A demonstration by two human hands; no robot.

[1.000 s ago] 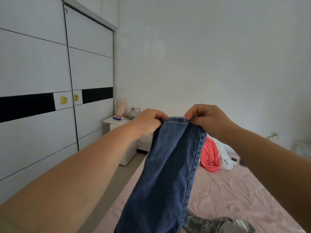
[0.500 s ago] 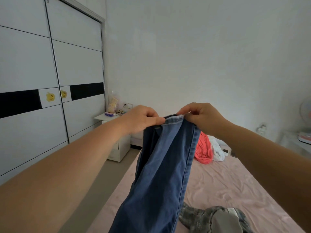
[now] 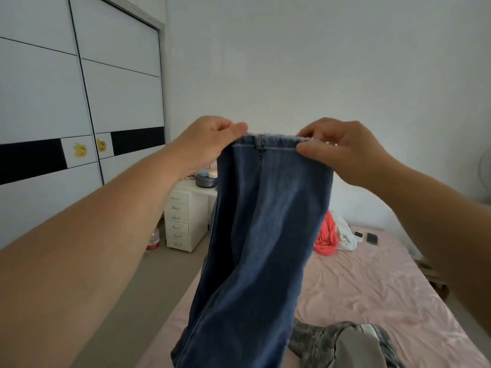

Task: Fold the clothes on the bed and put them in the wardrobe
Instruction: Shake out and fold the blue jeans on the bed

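A pair of blue jeans [image 3: 263,235] hangs in front of me over the pink bed [image 3: 372,293]. My left hand [image 3: 210,144] pinches the left end of the top hem and my right hand [image 3: 342,152] pinches the right end, so the hem is stretched level between them. The jeans' lower end drops out of view at the bottom. A grey checked garment [image 3: 342,343] lies crumpled on the near part of the bed. A coral garment [image 3: 328,237] and a white one [image 3: 345,236] lie at the far end. The white wardrobe [image 3: 79,102] with a black band stands at the left, doors closed.
A white drawer unit [image 3: 183,219] with jars on top stands past the wardrobe by the wall. Two phones [image 3: 368,237] lie on the bed's far end. A strip of grey floor [image 3: 148,282] runs between wardrobe and bed. A fan [image 3: 485,168] shows at the right edge.
My hands have moved apart along the hem, spreading the jeans wider and lifting them a little. The view has turned slightly to the right.
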